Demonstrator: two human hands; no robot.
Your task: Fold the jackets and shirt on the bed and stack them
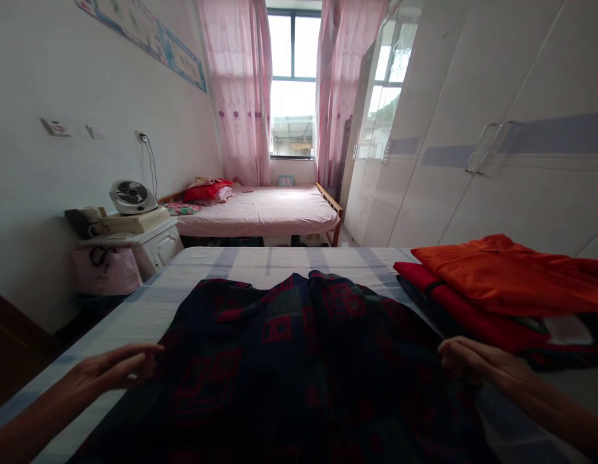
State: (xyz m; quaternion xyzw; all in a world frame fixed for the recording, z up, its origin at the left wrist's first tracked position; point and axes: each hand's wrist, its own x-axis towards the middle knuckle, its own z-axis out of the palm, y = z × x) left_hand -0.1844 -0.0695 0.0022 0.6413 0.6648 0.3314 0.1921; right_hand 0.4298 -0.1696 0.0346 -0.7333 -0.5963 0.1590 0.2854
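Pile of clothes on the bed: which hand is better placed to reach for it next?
Likely the right hand: it holds the dark cloth close beside the pile of clothes. The left hand is at the cloth's opposite edge, so it would have to reach across.

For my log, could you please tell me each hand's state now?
Left hand: closed, holding the dark garment by one edge.
Right hand: closed, holding its opposite edge.

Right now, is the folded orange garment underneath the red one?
No, the folded orange garment lies on top of the red garment.
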